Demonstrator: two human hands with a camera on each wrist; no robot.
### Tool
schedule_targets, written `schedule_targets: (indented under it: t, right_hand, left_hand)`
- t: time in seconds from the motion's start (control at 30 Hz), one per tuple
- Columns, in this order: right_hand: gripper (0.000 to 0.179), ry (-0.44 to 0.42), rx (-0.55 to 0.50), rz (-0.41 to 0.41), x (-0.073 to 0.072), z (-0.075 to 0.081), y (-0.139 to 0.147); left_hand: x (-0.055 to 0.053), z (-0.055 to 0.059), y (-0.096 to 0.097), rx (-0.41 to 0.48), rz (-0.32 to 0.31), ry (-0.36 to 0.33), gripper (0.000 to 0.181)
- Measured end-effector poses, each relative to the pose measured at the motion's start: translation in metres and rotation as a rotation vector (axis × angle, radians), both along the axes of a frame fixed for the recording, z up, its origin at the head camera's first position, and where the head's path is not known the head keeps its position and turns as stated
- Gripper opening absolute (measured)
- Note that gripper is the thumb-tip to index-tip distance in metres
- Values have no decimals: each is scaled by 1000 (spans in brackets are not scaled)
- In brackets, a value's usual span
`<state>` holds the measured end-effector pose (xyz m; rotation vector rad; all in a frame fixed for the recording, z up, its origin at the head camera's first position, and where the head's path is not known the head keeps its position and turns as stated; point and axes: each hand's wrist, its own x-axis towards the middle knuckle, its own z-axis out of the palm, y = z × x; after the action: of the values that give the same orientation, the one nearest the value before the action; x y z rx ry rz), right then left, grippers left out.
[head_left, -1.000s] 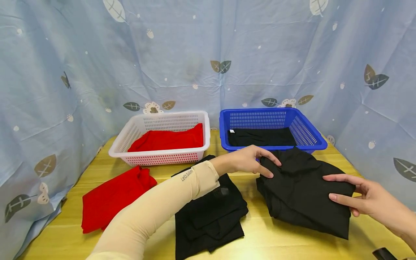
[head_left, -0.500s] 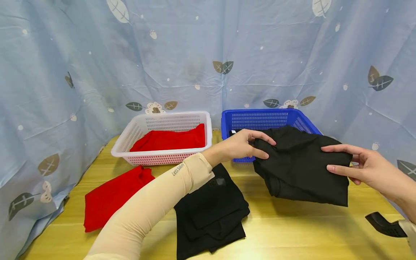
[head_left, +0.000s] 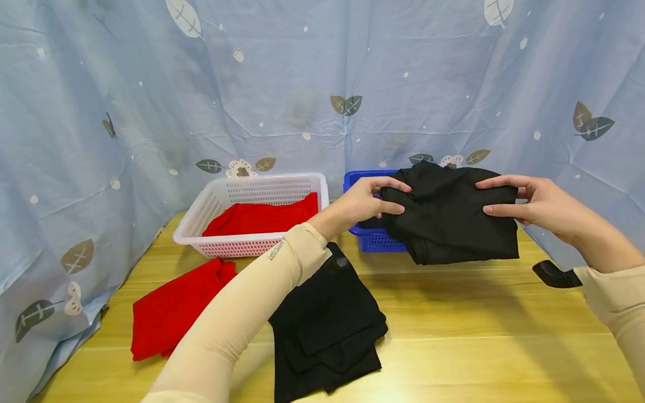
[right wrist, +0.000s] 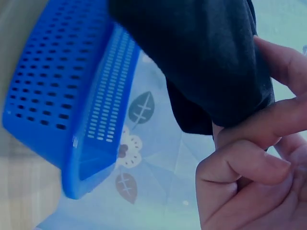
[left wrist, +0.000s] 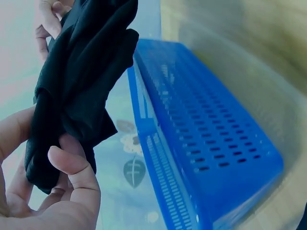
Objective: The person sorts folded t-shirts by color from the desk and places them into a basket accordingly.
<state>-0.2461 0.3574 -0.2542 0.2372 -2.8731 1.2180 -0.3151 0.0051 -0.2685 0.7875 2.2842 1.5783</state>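
A folded black garment (head_left: 453, 218) hangs in the air over the front of the blue basket (head_left: 380, 240), hiding most of it in the head view. My left hand (head_left: 370, 198) pinches the garment's left end between thumb and fingers. At the other end my right hand (head_left: 536, 204) grips it the same way. In the left wrist view the black cloth (left wrist: 81, 81) is bunched, with the blue basket (left wrist: 206, 120) beside and beyond it. The right wrist view has the cloth (right wrist: 201, 57) drooping past the blue basket's rim (right wrist: 72, 163).
A white basket (head_left: 247, 246) holding red cloth (head_left: 267, 215) stands left of the blue one. On the wooden table (head_left: 443, 347) lie a folded red garment (head_left: 176, 308) and a folded black garment (head_left: 332, 319). A patterned blue curtain (head_left: 282, 73) closes off the back and sides.
Both hands have lifted the black garment from low over the table, up and away from me, to the blue basket. The other garments and the white basket stay put.
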Motion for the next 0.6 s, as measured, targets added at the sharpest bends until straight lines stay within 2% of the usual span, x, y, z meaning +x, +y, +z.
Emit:
schedule_targets:
  t: [0.2, 0.43, 0.6]
  right_hand:
    - [47, -17, 6, 7, -33, 10, -4]
    - [56, -30, 25, -3, -67, 17, -10]
    - [62, 2, 61, -7, -87, 17, -18]
  left_hand:
    - [-14, 3, 3, 41, 47, -29, 39]
    - [-33, 0, 11, 29, 149, 9, 37]
    - [-43, -3, 16, 24, 211, 34, 36]
